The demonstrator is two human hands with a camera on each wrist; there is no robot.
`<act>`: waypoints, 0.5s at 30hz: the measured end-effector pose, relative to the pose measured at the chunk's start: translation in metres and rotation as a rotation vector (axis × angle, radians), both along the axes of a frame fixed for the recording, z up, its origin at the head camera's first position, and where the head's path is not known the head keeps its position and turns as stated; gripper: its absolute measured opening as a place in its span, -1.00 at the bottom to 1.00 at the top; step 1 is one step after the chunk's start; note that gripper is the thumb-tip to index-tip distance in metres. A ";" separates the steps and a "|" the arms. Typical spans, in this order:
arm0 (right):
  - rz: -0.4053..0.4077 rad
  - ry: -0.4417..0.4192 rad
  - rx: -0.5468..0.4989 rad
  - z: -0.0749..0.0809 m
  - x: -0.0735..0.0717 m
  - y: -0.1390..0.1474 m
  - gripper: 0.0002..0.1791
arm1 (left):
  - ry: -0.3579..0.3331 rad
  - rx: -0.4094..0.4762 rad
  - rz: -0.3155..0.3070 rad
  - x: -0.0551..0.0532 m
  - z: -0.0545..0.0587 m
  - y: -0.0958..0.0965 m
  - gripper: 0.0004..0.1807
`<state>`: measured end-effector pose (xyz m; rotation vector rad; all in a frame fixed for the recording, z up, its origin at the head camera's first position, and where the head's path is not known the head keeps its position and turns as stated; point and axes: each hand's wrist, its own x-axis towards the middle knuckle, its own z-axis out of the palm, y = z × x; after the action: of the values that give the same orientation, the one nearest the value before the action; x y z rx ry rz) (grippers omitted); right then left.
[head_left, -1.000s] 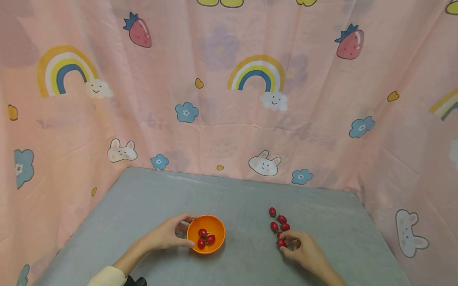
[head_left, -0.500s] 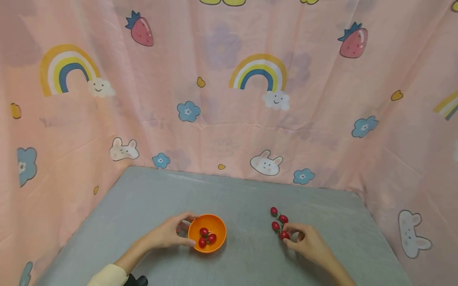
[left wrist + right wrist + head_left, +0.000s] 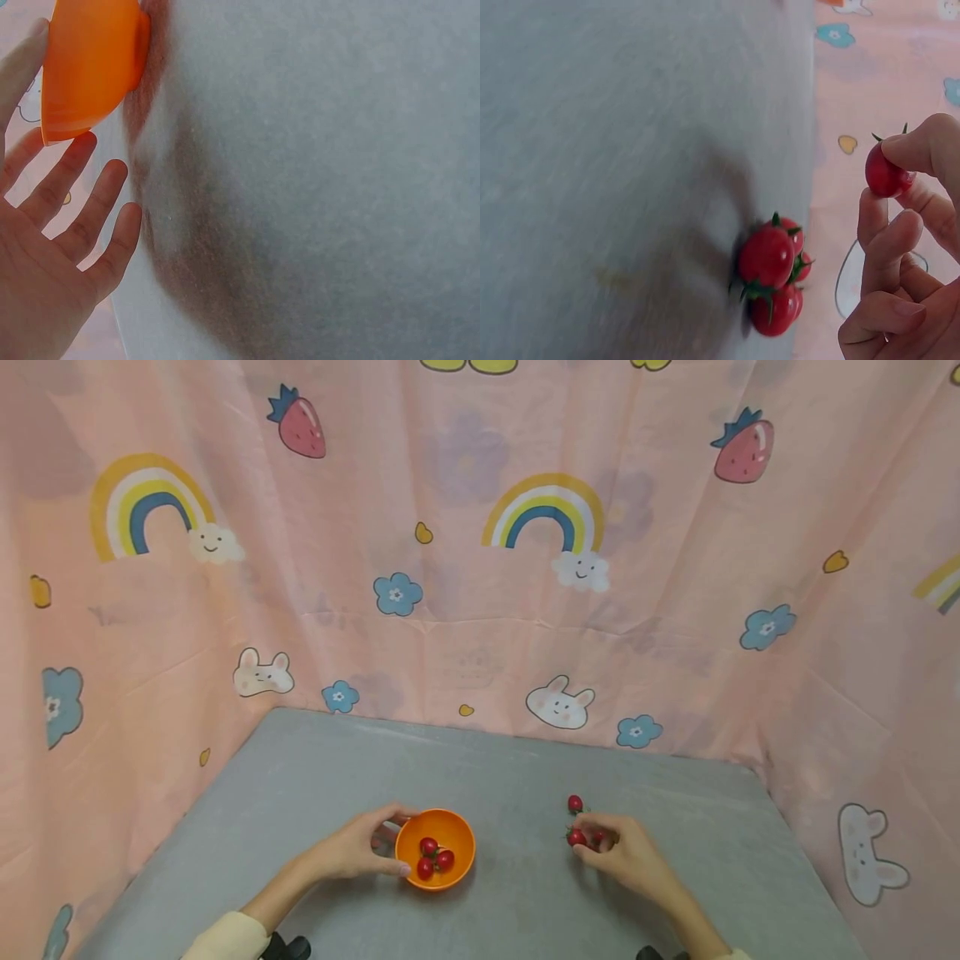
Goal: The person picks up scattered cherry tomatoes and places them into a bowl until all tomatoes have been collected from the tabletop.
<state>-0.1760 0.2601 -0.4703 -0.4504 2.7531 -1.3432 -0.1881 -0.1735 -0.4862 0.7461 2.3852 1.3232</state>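
My left hand (image 3: 358, 847) holds an orange bowl (image 3: 461, 833) by its left side, thumb at the near rim and fingers at the far side. Three red cherry tomatoes (image 3: 427, 846) lie inside it. The left wrist view shows the bowl's outer wall (image 3: 90, 67), the lower fingers spread below. My right hand (image 3: 628, 856) pinches one cherry tomato (image 3: 883, 174) between thumb and fingers, raised above the table with its green stem end pointing left. Several more cherry tomatoes (image 3: 767, 256) sit clustered on the table beneath, partly hidden by this hand in the head view.
The grey table (image 3: 375, 768) carries the bowl and tomatoes. A pink curtain (image 3: 450, 652) printed with rainbows and rabbits hangs behind and along both sides. Dark wrist devices (image 3: 288, 946) show at the front edge of the head view.
My right hand has gone from the near end of the tomato cluster up and leftward, lifting a cherry tomato off the table. My left hand and the bowl have stayed in place.
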 end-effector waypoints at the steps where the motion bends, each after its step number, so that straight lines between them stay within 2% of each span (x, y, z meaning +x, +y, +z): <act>1: -0.001 -0.001 -0.006 0.000 -0.001 -0.002 -0.71 | 0.001 0.000 0.000 0.000 0.000 0.000 -0.29; 15: 0.030 0.045 -0.044 0.005 -0.014 -0.033 -0.77 | -0.003 0.010 0.002 0.001 0.000 0.000 -0.30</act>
<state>-0.1896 0.2271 -0.4654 -0.5283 2.7455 -1.4070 -0.1873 -0.1735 -0.4858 0.7449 2.3795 1.3368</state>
